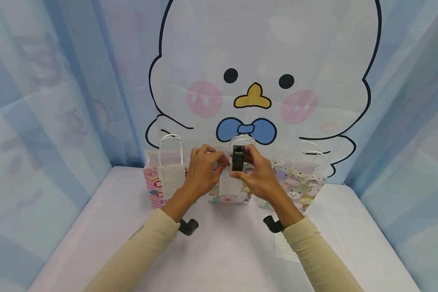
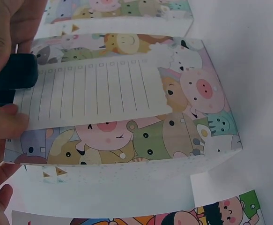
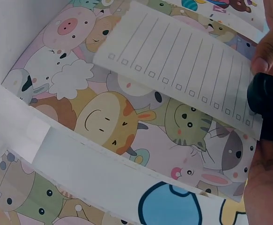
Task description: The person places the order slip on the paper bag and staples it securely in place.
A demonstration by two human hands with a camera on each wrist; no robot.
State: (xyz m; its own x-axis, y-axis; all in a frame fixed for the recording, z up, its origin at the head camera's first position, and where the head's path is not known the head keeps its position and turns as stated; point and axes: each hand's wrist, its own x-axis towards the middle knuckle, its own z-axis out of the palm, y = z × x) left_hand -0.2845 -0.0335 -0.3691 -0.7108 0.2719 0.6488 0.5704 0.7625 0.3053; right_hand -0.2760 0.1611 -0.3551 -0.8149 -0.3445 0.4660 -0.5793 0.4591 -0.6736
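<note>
Head view: three paper gift bags stand in a row near the far edge of the white counter (image 1: 219, 263). Right hand (image 1: 257, 174) grips a black stapler (image 1: 238, 159), fingers wrapped round it, at the top of the middle bag (image 1: 228, 199). Left hand (image 1: 204, 170) is just beside it, thumb and fingers pinching the top corner of a lined sheet (image 2: 103, 93) at that bag's rim. Sheet lies along the bag's front, torn-looking lower end toward the bag's bottom; stapler's end overlaps the sheet's top end in both wrist views. Sheet print: ruled lines, small checkbox at one end of each; no readable words. Middle bag pattern: cartoon animals (pig, bear, sheep, cat, rabbit), white handles.

Left bag (image 1: 155, 190), pink, toward the counter's far left corner, bears another lined sheet (image 1: 171, 178); lettering on its side too small to read. Right bag (image 1: 295, 188), animal print, toward the far right corner, tilted-looking in view. Loose sheet (image 1: 285, 248) lies on the counter's right half, partly under the right forearm. Left sleeve (image 1: 131, 255), beige, has a tiny line of writing, illegible. Backdrop curtain (image 1: 270, 36) beyond the far edge: big white cartoon character, blue bow tie.
</note>
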